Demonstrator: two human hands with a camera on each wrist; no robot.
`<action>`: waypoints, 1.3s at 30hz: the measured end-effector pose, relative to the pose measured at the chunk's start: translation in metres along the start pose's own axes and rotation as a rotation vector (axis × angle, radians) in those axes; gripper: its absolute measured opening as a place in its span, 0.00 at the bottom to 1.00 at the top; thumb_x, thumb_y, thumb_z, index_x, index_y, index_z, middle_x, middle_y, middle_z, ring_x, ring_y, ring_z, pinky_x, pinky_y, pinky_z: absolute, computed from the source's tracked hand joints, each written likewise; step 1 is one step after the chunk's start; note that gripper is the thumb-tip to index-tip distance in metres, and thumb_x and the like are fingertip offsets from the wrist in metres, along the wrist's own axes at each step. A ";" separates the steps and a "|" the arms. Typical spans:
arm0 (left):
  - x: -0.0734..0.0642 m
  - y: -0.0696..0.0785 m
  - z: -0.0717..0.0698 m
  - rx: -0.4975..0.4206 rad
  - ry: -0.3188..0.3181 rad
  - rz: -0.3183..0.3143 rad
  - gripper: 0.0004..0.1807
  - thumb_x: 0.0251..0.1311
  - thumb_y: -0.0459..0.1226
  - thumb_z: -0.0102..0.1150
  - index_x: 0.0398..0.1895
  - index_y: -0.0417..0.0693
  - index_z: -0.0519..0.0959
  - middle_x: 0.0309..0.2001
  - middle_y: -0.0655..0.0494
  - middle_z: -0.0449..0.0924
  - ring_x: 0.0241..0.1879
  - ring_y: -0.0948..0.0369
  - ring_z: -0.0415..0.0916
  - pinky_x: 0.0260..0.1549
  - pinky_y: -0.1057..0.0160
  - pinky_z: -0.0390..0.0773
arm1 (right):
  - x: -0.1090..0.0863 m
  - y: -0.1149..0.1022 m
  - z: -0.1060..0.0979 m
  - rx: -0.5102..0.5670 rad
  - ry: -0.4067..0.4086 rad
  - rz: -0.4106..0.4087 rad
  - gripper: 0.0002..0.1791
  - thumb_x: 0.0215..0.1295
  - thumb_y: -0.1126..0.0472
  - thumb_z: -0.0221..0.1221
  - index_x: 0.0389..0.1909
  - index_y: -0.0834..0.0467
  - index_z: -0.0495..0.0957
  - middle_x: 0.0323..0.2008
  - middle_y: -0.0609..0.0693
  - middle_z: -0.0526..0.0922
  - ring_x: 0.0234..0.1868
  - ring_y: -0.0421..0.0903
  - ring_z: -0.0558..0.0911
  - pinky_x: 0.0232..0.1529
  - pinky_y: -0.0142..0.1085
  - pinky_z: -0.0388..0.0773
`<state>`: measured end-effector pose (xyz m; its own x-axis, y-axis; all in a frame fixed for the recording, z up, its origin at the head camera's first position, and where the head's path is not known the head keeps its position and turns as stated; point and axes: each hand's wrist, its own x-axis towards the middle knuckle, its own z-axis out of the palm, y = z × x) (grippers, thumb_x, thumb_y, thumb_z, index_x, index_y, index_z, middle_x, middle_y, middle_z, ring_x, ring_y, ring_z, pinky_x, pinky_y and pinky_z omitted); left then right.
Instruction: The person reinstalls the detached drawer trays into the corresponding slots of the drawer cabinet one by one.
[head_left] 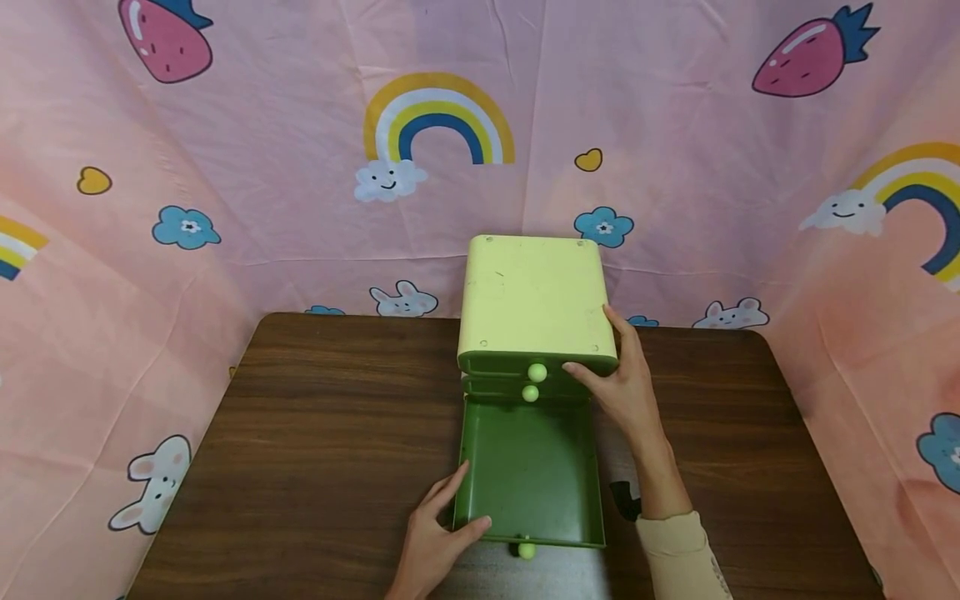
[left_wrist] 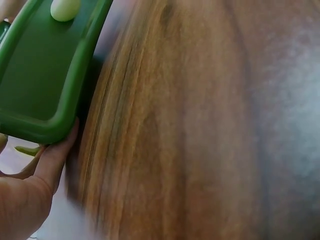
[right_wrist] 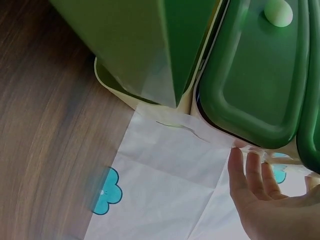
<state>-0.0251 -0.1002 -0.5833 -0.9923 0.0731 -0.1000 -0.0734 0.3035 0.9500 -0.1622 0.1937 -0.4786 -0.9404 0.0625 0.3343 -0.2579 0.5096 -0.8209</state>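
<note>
A small desktop drawer cabinet (head_left: 536,292) with a pale yellow top stands toward the back of the table. Its lowest green drawer (head_left: 532,467) is pulled far out, and no item shows inside. Two upper drawer fronts with round light-green knobs (head_left: 537,372) sit in place above it. My left hand (head_left: 435,533) grips the open drawer's front left corner, thumb over the front edge and fingers along the side. My right hand (head_left: 632,392) holds the cabinet's upper right side, thumb on the top drawer front. In the right wrist view, its fingers (right_wrist: 255,177) lie beside the cabinet wall.
The dark wooden table (head_left: 337,433) extends to both sides of the cabinet. A pink printed cloth (head_left: 300,125) hangs behind and at the sides. Next to the right forearm is a small black object (head_left: 625,500) whose kind I cannot tell.
</note>
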 end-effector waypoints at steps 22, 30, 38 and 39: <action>0.007 0.001 0.002 -0.004 -0.001 -0.054 0.42 0.49 0.48 0.77 0.70 0.68 0.70 0.64 0.54 0.73 0.66 0.47 0.66 0.60 0.36 0.64 | 0.001 0.000 -0.001 0.022 -0.007 -0.014 0.53 0.56 0.60 0.74 0.78 0.45 0.52 0.75 0.49 0.57 0.75 0.50 0.56 0.69 0.58 0.56; 0.008 0.001 0.001 0.011 -0.006 -0.013 0.42 0.49 0.47 0.77 0.71 0.63 0.71 0.64 0.53 0.73 0.64 0.47 0.69 0.60 0.38 0.66 | 0.001 0.001 -0.001 0.011 -0.007 -0.012 0.53 0.56 0.58 0.74 0.78 0.43 0.52 0.75 0.49 0.56 0.76 0.51 0.55 0.68 0.59 0.56; 0.012 0.001 -0.004 0.018 -0.074 0.009 0.44 0.50 0.47 0.77 0.72 0.62 0.69 0.67 0.49 0.69 0.66 0.41 0.65 0.55 0.36 0.69 | 0.001 0.000 -0.001 0.023 0.000 -0.020 0.53 0.56 0.59 0.74 0.78 0.43 0.53 0.76 0.49 0.56 0.76 0.51 0.55 0.68 0.60 0.57; 0.012 0.000 -0.004 0.010 -0.086 0.003 0.44 0.50 0.46 0.77 0.72 0.62 0.69 0.67 0.48 0.68 0.67 0.40 0.64 0.53 0.38 0.72 | 0.001 0.000 -0.001 0.025 -0.001 -0.025 0.53 0.55 0.59 0.74 0.78 0.43 0.53 0.75 0.49 0.56 0.76 0.51 0.56 0.68 0.60 0.57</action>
<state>-0.0375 -0.1032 -0.5832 -0.9803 0.1550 -0.1225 -0.0689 0.3127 0.9473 -0.1630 0.1944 -0.4779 -0.9339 0.0489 0.3542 -0.2867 0.4898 -0.8234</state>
